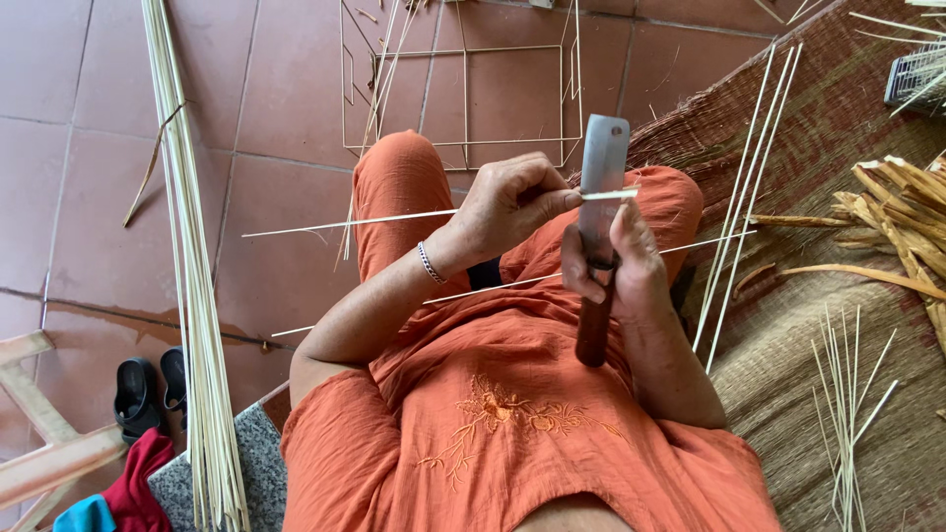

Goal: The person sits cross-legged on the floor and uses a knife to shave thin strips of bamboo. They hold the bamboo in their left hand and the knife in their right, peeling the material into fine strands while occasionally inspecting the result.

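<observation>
A woven mat (788, 374) covers the floor on the right, and red tiles (99, 197) lie on the left. A long bundle of pale bamboo sticks (192, 296) runs up the left side over the tiles. A thin wire frame (463, 99) rests on the tiles ahead of the knees. Rough bamboo offcuts (902, 212) are heaped on the mat at the right edge, with a few loose slivers (843, 414) nearer the person. Black sandals (148, 389) sit at the lower left.

The person wears orange clothes (473, 414) and sits with knees raised. The right hand (621, 261) is closed tight around the brown handle of a cleaver (601, 177), whose flat blade stands upright, pointing away from the body. The left hand (507, 202) is closed too, thumb and fingers pinched on a thin white strip (345, 223). That strip lies level across the knees, stretches out to the left, and its right end meets the blade just beside the left fingertips. A second strip (512, 284) lies across the lap below the hands.
</observation>
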